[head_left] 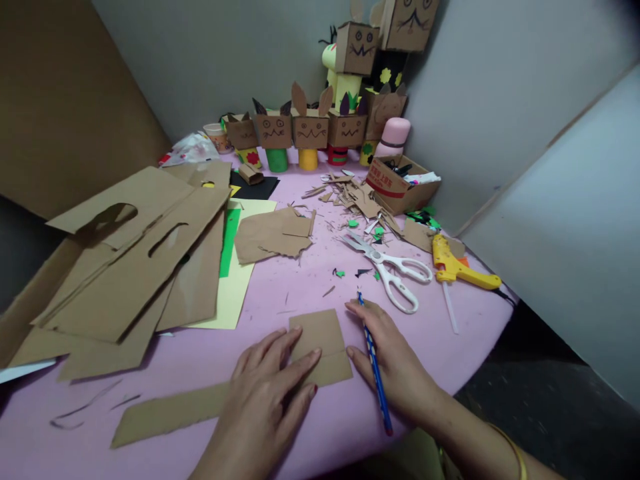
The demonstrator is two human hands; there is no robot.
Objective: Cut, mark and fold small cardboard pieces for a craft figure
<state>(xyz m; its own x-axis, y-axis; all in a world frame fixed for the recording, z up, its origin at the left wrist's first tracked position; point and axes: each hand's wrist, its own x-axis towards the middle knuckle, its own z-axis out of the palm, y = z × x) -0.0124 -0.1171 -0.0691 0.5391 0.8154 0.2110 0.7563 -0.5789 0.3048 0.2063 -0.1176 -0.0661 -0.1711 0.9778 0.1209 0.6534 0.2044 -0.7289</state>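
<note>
A small square piece of cardboard (325, 333) lies flat on the pink tabletop in front of me. My left hand (273, 377) rests on its left part with the fingers stretched out. Under that hand's wrist side, a long cardboard strip (170, 415) sticks out to the left; its right end is hidden. At the square's right edge, my right hand (393, 353) holds a blue pencil (373, 357) between thumb and fingers. The pencil's tip points away from me, off the cardboard. White-handled scissors (393, 270) lie partly spread beyond my right hand.
Large cardboard sheets (135, 267) are piled on the left, over yellow paper (243, 293). A yellow glue gun (460, 267) sits at the right edge. Cardboard scraps (360, 197) and a box (400, 187) lie farther back, before several cardboard animal figures (310, 130) and a pink bottle (394, 137).
</note>
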